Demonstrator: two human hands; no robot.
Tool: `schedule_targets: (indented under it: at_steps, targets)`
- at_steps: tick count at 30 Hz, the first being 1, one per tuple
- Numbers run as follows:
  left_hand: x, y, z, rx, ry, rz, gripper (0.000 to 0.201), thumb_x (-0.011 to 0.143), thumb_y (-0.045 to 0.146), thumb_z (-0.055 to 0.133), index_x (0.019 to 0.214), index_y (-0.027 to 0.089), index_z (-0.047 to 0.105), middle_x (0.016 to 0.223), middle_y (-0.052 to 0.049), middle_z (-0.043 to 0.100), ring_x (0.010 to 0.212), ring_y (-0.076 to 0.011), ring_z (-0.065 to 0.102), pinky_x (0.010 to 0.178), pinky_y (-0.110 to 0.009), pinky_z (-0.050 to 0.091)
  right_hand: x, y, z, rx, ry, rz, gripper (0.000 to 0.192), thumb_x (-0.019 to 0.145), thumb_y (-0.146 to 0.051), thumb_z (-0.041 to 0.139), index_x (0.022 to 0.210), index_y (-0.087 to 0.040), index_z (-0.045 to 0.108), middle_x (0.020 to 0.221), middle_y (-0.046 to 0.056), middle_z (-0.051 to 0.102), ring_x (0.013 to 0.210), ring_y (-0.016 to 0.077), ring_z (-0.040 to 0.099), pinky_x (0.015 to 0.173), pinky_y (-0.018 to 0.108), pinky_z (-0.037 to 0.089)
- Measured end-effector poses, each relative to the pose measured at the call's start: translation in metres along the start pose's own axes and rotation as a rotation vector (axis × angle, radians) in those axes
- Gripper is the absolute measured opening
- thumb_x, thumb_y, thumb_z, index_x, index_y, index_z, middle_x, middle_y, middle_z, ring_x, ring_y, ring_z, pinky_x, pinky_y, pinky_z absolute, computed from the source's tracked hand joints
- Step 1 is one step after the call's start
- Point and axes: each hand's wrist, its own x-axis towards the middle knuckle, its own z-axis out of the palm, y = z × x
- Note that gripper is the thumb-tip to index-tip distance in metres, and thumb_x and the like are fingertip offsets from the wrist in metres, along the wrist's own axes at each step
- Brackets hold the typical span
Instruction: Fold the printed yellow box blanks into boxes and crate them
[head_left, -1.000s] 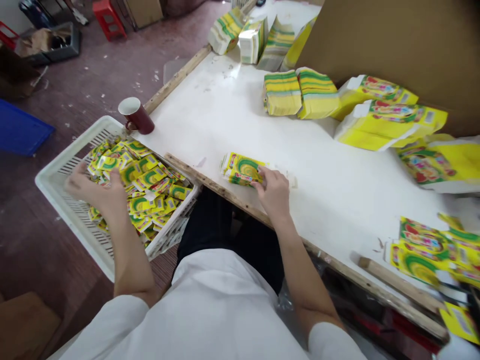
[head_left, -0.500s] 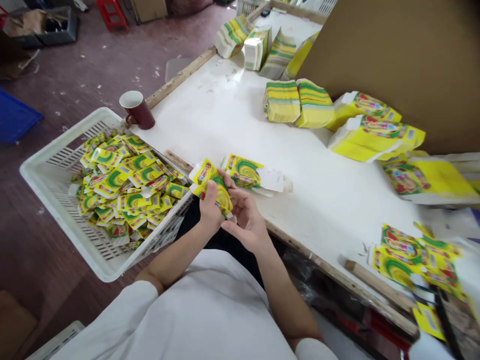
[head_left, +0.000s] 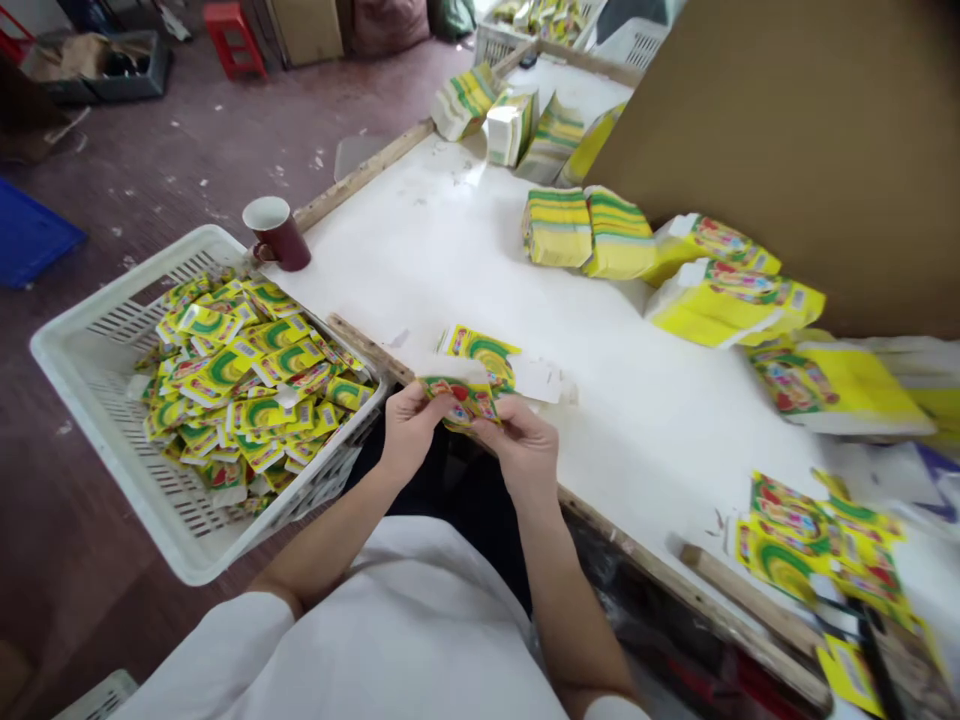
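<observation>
My left hand [head_left: 406,432] and my right hand [head_left: 519,447] together hold a small yellow, green and red printed carton [head_left: 459,396] just above the near wooden edge of the white table [head_left: 450,250]. Fingers of both hands pinch its ends. Right behind it on the table lies a short stack of flat cartons [head_left: 484,355] of the same print, with a white flap sticking out to the right. At my left a white plastic basket [head_left: 82,340] holds several of these small cartons [head_left: 240,380] in a loose heap.
A dark red mug [head_left: 275,232] stands at the table's left corner. Bundles of flat yellow cartons [head_left: 589,228] lie at the back beside a large brown cardboard sheet [head_left: 787,140]. More printed cartons [head_left: 817,530] lie at the right. A wooden strip [head_left: 750,595] runs along the table edge.
My left hand left the basket with a carton and met my right hand at the table edge. Both hands now hold the carton flatter and closer to the stack.
</observation>
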Motion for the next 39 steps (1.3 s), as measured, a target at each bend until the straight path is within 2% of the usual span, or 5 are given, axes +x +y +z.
schedule_targets:
  at_steps: [10, 15, 21, 28, 39]
  targets:
    - [0.01, 0.06, -0.016, 0.897, -0.618, 0.061, 0.103, 0.062, 0.04, 0.091, 0.15, 0.02, 0.043, 0.144, -0.017, 0.056, 0.132, -0.0364, 0.055, 0.111, -0.053, 0.044, 0.0, -0.016, -0.027, -0.774, -0.197, -0.763, 0.039, 0.095, -0.006, 0.057, 0.122, -0.03, 0.07, 0.109, 0.001, 0.071, 0.119, 0.0194, 0.057, 0.122, 0.045, 0.026]
    - [-0.006, 0.04, 0.0, 0.887, -0.555, 0.11, 0.071, 0.073, 0.024, 0.075, 0.138, 0.017, 0.045, 0.131, -0.014, 0.063, 0.12, -0.0306, 0.063, 0.104, -0.045, 0.051, -0.011, -0.002, -0.018, -0.376, 0.106, -0.326, 0.073, 0.096, -0.038, 0.062, 0.161, -0.026, 0.03, 0.164, 0.013, 0.033, 0.153, 0.0301, 0.029, 0.123, 0.055, 0.029]
    - [-0.015, 0.026, 0.003, 0.946, -0.674, 0.372, 0.076, 0.075, 0.017, 0.068, 0.144, 0.024, 0.038, 0.132, -0.013, 0.058, 0.121, -0.0316, 0.062, 0.1, -0.046, 0.053, -0.007, 0.007, -0.009, 0.431, -0.299, 0.473, 0.07, 0.087, -0.059, 0.068, 0.147, -0.026, 0.054, 0.145, 0.014, 0.058, 0.134, 0.0332, 0.057, 0.112, 0.055, 0.047]
    - [-0.003, 0.021, -0.009, 0.9, -0.71, 0.186, 0.065, 0.066, 0.015, 0.065, 0.126, 0.021, 0.041, 0.118, -0.01, 0.064, 0.102, -0.03, 0.068, 0.087, -0.043, 0.057, -0.014, 0.015, -0.011, 0.029, -0.346, 0.052, 0.075, 0.097, -0.053, 0.057, 0.162, -0.027, 0.031, 0.162, 0.014, 0.039, 0.15, 0.0293, 0.039, 0.121, 0.052, 0.035]
    - [0.005, 0.002, -0.01, 0.427, -0.047, -0.108, 0.064, 0.071, 0.039, 0.081, 0.124, 0.017, 0.052, 0.112, -0.009, 0.065, 0.1, -0.0243, 0.066, 0.089, -0.039, 0.055, -0.001, 0.026, -0.016, -0.574, -0.023, -0.4, 0.058, 0.098, -0.017, 0.056, 0.153, -0.035, 0.047, 0.165, 0.009, 0.034, 0.147, 0.0241, 0.043, 0.109, 0.037, 0.053]
